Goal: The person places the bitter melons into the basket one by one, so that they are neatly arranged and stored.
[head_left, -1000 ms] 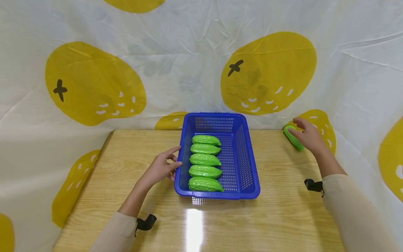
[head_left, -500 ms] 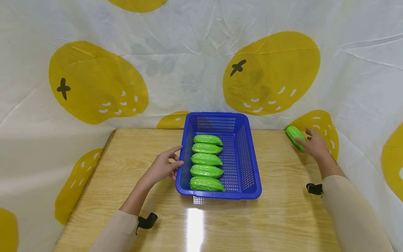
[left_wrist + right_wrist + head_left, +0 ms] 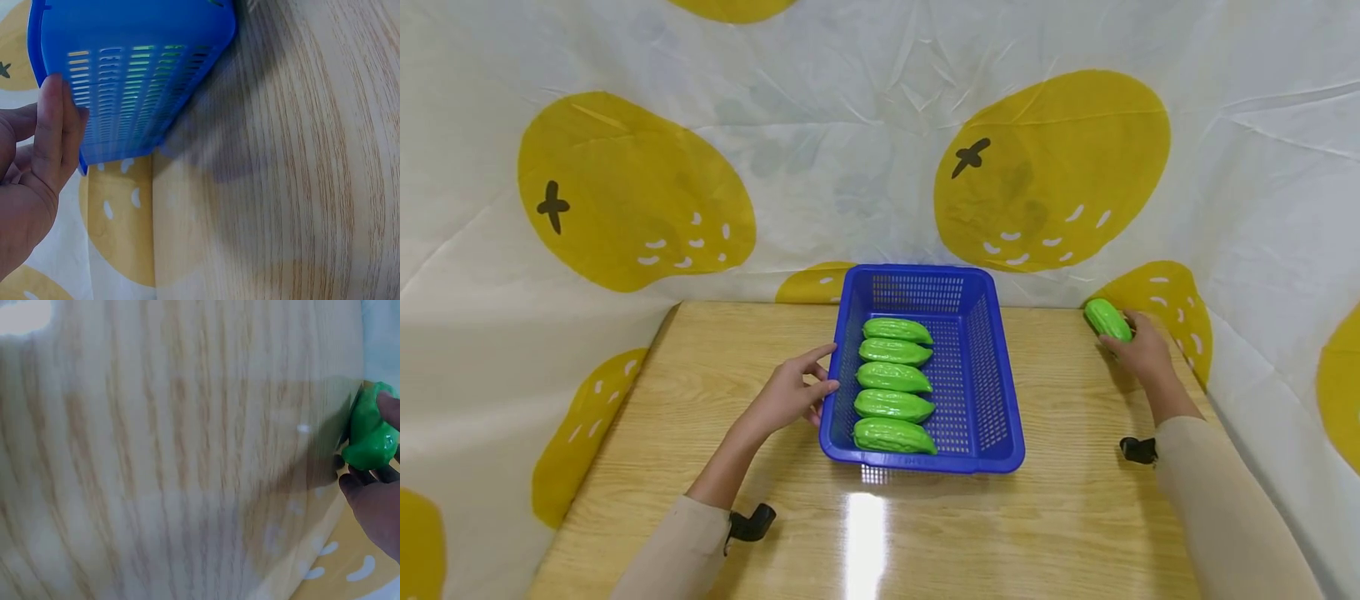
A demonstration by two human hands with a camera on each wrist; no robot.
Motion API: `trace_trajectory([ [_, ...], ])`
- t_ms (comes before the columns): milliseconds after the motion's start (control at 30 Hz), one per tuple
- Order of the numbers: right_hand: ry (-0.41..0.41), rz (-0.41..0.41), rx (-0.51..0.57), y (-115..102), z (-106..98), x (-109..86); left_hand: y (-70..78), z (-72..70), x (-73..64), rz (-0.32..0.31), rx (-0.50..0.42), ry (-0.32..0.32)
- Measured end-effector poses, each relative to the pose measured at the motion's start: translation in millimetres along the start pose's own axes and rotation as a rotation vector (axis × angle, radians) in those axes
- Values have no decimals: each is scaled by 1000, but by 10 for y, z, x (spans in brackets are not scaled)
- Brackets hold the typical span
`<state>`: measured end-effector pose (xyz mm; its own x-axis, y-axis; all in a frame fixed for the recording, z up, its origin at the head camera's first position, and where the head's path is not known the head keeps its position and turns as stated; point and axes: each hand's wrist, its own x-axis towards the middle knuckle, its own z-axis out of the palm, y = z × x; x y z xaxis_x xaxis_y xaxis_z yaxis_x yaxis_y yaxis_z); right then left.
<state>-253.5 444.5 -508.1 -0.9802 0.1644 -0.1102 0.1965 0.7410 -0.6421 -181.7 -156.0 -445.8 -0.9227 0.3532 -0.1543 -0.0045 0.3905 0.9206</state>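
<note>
My right hand (image 3: 1142, 348) grips a green bitter melon (image 3: 1107, 320) near the back right of the table, thumb on the near side and fingers on the far side. In the right wrist view that hand (image 3: 378, 509) shows at the right edge, with fingers under the shiny bitter melon (image 3: 372, 434) and thumb over it. A blue plastic basket (image 3: 922, 463) stands mid-table with several bitter melons (image 3: 895, 377) lined up along its left half. With fairly straight fingers, my left hand (image 3: 786, 396) touches the basket's left rim; the left wrist view shows these fingers (image 3: 50, 125) against its slotted wall.
The wooden table (image 3: 1075, 517) ends at the back and sides against a white cloth (image 3: 850, 167) printed with yellow fruit. The basket's right half shows bare mesh floor (image 3: 947, 375). Black wrist cameras (image 3: 752, 523) sit at both sleeves.
My right hand has come round the right side of the lone bitter melon and closed its fingers on it. The left hand stays at the basket's rim.
</note>
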Motion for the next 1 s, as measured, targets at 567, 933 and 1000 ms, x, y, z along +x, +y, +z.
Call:
trace_trajectory([
  [567,91,-38,-22,34,27,-86,15,6,5,-4,0,-5],
  [933,77,-112,20,-92,-80,-188,16,-8,0,-14,-6,-4],
  [1000,81,-136,18,-121,-86,-209,14,-13,1,-14,-4,-5],
])
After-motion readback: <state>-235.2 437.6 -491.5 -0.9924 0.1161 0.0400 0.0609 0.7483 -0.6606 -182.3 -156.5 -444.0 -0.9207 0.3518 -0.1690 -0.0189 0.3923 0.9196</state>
